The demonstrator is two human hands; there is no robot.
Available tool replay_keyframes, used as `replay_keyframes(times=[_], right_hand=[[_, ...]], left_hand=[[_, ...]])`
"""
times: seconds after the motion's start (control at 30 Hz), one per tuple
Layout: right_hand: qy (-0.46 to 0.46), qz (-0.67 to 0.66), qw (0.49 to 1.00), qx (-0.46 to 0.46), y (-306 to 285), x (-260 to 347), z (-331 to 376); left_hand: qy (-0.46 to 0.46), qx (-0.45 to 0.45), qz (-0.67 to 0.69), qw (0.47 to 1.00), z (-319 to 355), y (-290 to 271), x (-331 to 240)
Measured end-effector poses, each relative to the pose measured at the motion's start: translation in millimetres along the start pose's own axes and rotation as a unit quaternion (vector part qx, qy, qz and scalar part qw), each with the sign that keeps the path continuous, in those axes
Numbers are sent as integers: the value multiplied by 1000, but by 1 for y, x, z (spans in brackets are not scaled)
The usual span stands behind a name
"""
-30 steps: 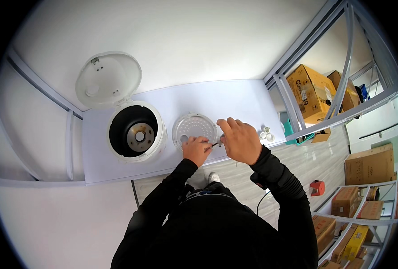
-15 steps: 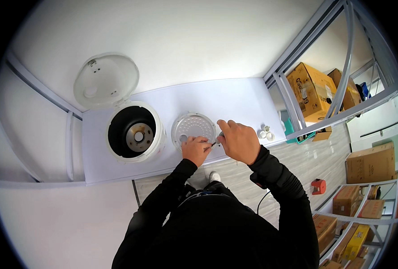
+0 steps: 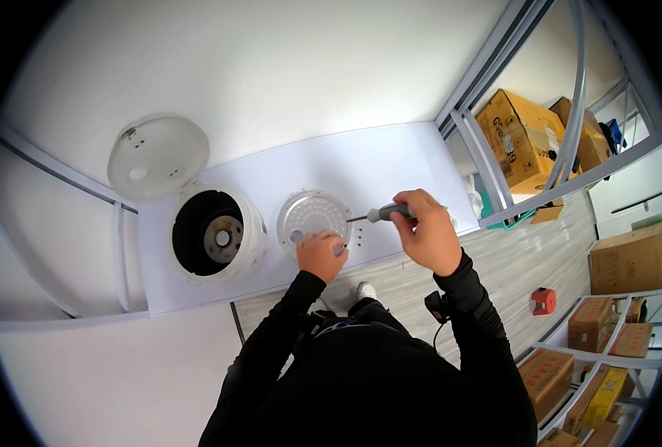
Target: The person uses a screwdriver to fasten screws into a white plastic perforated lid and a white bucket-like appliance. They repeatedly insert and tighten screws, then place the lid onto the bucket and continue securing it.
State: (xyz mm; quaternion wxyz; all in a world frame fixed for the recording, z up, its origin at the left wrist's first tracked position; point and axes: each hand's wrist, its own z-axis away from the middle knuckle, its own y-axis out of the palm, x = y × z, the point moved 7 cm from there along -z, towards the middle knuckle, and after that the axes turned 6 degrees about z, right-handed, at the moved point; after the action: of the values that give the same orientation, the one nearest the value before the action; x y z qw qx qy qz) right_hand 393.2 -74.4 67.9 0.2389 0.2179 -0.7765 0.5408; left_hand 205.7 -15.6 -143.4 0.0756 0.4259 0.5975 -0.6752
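Observation:
A round white disc (image 3: 320, 208) with rows of holes lies on the white table in front of me. My left hand (image 3: 321, 255) rests at its near rim, fingers curled together around a small greyish piece that I cannot make out. My right hand (image 3: 429, 232) grips a screwdriver (image 3: 381, 214) by its grey handle. The thin shaft points left, its tip over or beside the disc's right rim; whether it touches cannot be told. Several small dark screw-like pieces (image 3: 360, 237) sit in a short line just right of the disc.
Left of the disc stands a white rice cooker body (image 3: 253, 235) with its lid (image 3: 159, 153) swung up and a dark inside. Grey frame bars (image 3: 483, 160) border the table's right end. Beyond are cardboard boxes (image 3: 517, 138), a red stool (image 3: 544, 301) and loaded shelves (image 3: 599, 361).
My right hand has drawn the screwdriver away from my left fingers, rightward, with the shaft now in plain sight. The dark pieces beside the disc have come into view. My viewpoint has shifted slightly.

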Motion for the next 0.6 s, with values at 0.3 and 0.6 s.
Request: replay_keyframes(times=[0.3, 0.6], right_hand=[[52, -104, 987, -107, -24, -105, 14], [0, -102, 990, -96, -47, -151, 9]], left_hand=[[23, -29, -61, 997, -39, 24, -40], [-39, -35, -198, 979, -59, 53, -42]])
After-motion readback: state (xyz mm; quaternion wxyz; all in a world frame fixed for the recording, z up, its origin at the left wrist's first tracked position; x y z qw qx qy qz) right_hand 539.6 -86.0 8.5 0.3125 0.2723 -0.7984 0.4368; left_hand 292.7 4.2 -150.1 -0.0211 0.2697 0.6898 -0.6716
